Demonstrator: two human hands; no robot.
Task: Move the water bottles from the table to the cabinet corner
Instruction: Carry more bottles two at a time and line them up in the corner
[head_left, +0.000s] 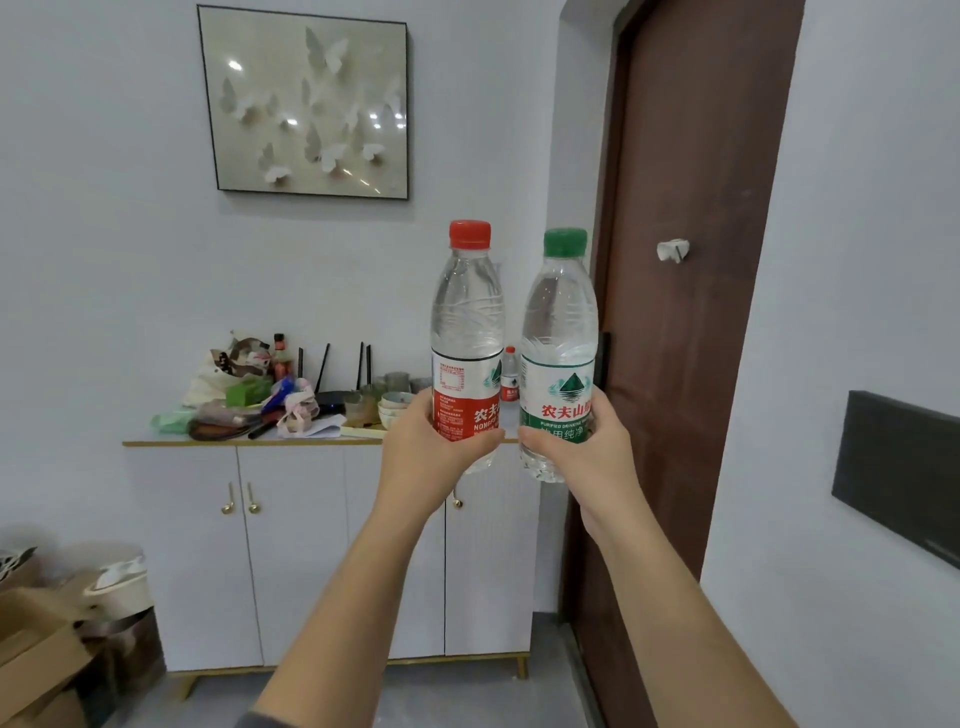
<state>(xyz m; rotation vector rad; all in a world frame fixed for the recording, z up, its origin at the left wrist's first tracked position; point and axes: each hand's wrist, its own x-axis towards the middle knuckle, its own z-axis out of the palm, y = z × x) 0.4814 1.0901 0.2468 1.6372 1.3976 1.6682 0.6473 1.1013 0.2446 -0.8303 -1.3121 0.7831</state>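
Two bottles await placing: left grip (434, 447) clasps red-cap (467, 322), right grip (584, 454) green-cap (558, 322); third bottle (510, 376) stands on cabinet (291, 545).

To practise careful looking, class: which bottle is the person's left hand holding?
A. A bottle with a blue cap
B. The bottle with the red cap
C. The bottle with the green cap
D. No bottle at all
B: the left hand grips the red-capped bottle around its label, while the right hand grips the green-capped bottle.
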